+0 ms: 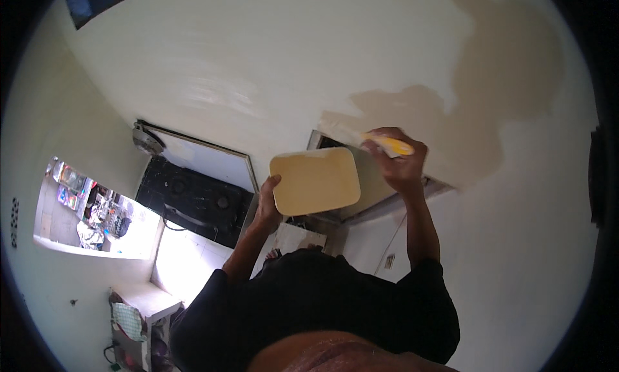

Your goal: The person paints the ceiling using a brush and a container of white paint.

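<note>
My left hand [268, 203] grips the left edge of a rounded, rectangular cream-coloured tub [314, 182], its thumb over the rim. Whether the smooth, pale surface facing me is paint or the tub itself, I cannot tell. To the upper right of the tub, my right hand [401, 164] is closed around the yellow handle of a paintbrush [391, 143]. The pale, blurred brush head points left toward the cream wall [271, 62], close to the top of a framed opening [317, 141]. Contact between bristles and wall is hard to make out.
A black stove [193, 194] stands at the lower left beside a framed pale panel [206, 158]. Farther left, a bright opening [97, 211] shows cluttered shelves. A small white table [145, 300] carries a checked cloth. My shadow [503, 69] falls across the upper right wall.
</note>
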Motion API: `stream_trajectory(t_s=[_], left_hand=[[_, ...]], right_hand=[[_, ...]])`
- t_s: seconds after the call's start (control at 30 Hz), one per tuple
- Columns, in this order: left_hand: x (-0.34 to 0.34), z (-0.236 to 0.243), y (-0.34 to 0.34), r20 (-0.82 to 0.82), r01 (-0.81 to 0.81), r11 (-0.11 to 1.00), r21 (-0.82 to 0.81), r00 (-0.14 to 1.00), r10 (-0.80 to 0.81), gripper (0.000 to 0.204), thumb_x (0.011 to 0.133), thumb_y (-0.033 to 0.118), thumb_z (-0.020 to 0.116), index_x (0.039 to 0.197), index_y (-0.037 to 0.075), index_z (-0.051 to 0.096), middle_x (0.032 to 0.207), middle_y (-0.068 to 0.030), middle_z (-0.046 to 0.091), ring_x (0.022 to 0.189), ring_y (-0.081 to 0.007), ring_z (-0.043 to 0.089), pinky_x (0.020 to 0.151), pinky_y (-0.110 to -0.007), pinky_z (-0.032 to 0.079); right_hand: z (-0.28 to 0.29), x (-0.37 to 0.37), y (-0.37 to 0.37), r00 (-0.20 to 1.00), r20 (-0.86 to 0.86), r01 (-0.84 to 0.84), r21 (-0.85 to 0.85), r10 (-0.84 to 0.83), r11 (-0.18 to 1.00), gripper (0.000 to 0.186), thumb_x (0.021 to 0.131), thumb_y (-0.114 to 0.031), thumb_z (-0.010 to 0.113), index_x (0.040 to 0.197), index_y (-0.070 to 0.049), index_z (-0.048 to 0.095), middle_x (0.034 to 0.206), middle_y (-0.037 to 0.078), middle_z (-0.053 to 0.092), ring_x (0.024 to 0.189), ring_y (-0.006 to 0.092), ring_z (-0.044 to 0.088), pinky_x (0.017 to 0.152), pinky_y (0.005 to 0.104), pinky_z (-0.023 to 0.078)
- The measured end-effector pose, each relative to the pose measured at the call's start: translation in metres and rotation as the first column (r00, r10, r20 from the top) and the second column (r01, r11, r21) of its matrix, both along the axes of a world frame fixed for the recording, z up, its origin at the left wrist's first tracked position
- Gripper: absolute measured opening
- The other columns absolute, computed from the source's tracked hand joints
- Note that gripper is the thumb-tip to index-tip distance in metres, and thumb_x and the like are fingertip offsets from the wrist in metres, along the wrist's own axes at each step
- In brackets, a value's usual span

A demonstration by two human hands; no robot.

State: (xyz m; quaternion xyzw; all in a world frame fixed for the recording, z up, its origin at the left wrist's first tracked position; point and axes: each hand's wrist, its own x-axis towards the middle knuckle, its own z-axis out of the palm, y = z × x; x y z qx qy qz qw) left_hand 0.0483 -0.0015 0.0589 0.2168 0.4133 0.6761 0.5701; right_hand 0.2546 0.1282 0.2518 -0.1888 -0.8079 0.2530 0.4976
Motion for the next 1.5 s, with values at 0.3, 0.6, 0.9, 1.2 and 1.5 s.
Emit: stream_trajectory(t_s=[0.3,0.6,0.9,1.2,1.5], left_hand=[[-0.019,-0.046,-0.041,0.273,-0.204,0.978,0.031,0.943,0.188,0.051,0.09,0.04,0.039,0.11,-0.004,0.057,0.096,-0.0112,0.065,0.085,-0.0205,0.064,0.075,-0.034,0.051],[-0.042,-0.018,-0.084,0.281,-0.376,0.927,-0.006,0.889,0.362,0.053,0.092,0.041,0.037,0.121,0.0,0.051,0.108,-0.0132,0.061,0.097,-0.0252,0.062,0.082,-0.038,0.051],[-0.066,-0.045,-0.104,0.167,-0.389,0.921,0.005,0.909,0.382,0.053,0.091,0.042,0.035,0.12,0.001,0.053,0.108,-0.0125,0.062,0.097,-0.0234,0.062,0.083,-0.035,0.05],[-0.067,-0.029,-0.127,-0.532,-0.366,0.929,0.056,0.776,0.338,0.046,0.094,0.034,0.032,0.109,-0.002,0.057,0.097,-0.0109,0.064,0.088,-0.0195,0.064,0.071,-0.032,0.052],[-0.048,-0.009,-0.115,-0.523,-0.543,0.712,0.444,0.489,0.699,0.026,0.091,0.021,0.05,0.097,-0.003,0.06,0.084,-0.0066,0.064,0.071,-0.0131,0.062,0.06,-0.026,0.05]], right_hand=[[0.03,-0.165,0.041,0.866,-0.487,0.047,0.306,0.114,0.951,0.016,0.075,0.006,0.075,0.09,0.003,0.068,0.085,0.009,0.069,0.075,0.0102,0.064,0.066,0.0237,0.053],[0.059,-0.269,0.094,0.83,-0.556,0.339,0.467,-0.027,0.817,0.023,0.073,-0.008,0.078,0.094,-0.008,0.068,0.087,0.011,0.07,0.074,0.027,0.068,0.065,0.0331,0.054],[0.057,-0.033,0.07,0.538,-0.72,0.811,0.301,-0.438,0.501,0.017,0.079,0.004,0.072,0.095,-0.002,0.068,0.09,0.009,0.069,0.079,0.0178,0.066,0.075,0.0311,0.055],[0.037,-0.243,0.09,0.801,-0.548,0.578,0.603,-0.242,0.549,0.016,0.075,-0.008,0.07,0.089,-0.013,0.065,0.081,0.003,0.068,0.067,0.0212,0.065,0.058,0.0327,0.051],[0.058,-0.305,0.089,0.924,-0.342,0.364,0.659,-0.169,0.658,0.02,0.071,-0.006,0.068,0.088,-0.013,0.059,0.081,0.002,0.065,0.066,0.0218,0.064,0.057,0.0336,0.05]])
